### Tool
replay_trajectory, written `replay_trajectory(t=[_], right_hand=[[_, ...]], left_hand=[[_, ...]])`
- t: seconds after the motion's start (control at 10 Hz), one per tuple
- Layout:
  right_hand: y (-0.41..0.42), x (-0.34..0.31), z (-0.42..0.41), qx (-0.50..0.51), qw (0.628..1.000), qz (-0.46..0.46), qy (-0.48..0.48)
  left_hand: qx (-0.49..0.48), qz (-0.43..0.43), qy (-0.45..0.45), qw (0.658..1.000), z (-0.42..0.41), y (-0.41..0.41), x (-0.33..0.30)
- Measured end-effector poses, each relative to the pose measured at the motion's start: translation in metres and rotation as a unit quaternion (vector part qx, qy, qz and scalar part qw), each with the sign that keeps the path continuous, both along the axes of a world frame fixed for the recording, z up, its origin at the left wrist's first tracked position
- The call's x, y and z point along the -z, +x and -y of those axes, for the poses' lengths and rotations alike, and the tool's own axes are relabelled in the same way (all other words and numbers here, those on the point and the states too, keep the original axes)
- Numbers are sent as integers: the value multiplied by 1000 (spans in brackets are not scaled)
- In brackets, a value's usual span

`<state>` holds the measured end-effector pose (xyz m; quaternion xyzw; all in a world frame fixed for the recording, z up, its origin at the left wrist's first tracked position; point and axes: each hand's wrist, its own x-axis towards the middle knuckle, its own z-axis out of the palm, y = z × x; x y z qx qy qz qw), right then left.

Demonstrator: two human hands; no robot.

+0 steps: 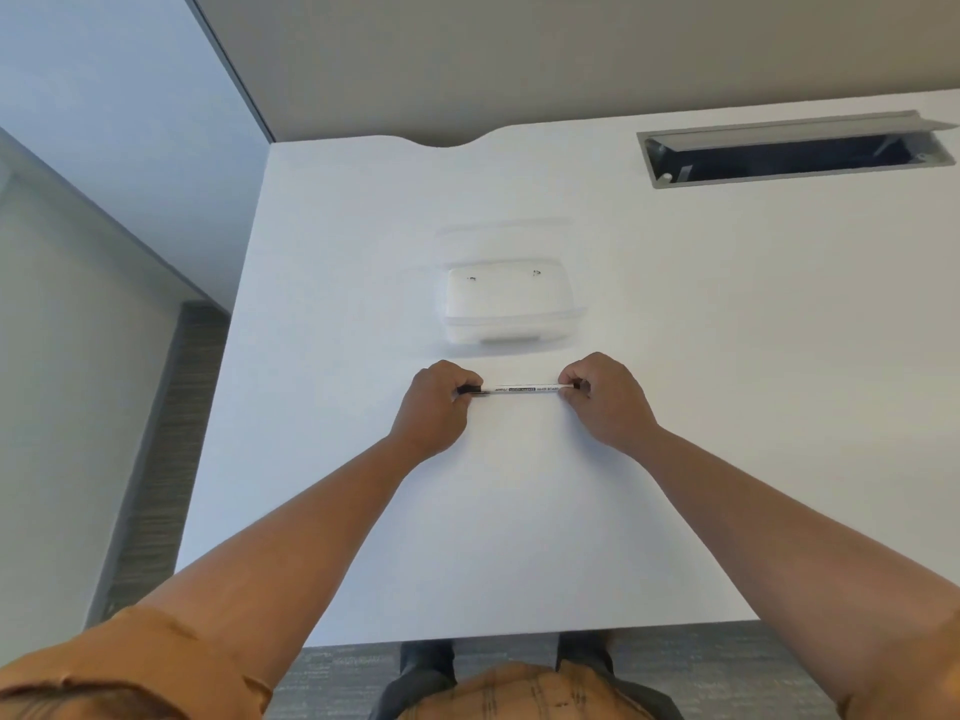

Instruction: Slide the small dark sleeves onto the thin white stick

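Note:
A thin white stick (522, 389) with a black printed label lies level between my two hands, just above the white table (519, 511). My left hand (434, 407) pinches its left end, where a small dark sleeve (471, 391) shows at my fingertips. My right hand (608, 397) pinches the right end; the tip there is mostly hidden by my fingers. Both hands are closed around the stick's ends.
A clear plastic box (506, 306) with its lid folded back sits just beyond the stick; two tiny dark pieces (536, 273) lie inside it. A grey cable tray (795, 155) is sunk into the table at the back right. The table's near edge runs by my legs.

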<state>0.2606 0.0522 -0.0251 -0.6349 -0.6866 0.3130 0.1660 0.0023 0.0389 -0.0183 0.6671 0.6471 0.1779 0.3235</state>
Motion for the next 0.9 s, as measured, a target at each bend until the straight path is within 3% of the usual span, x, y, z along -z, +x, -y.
replay_trajectory(t=[0.7,0.9], right_hand=[[1,0,1,44,997,-62,-6],[-11,-30,3,42,993,-29,103]], left_hand=[[41,-13,-27,999,-6,-6,-7],[32,-49,34,998,-8,-5,-37]])
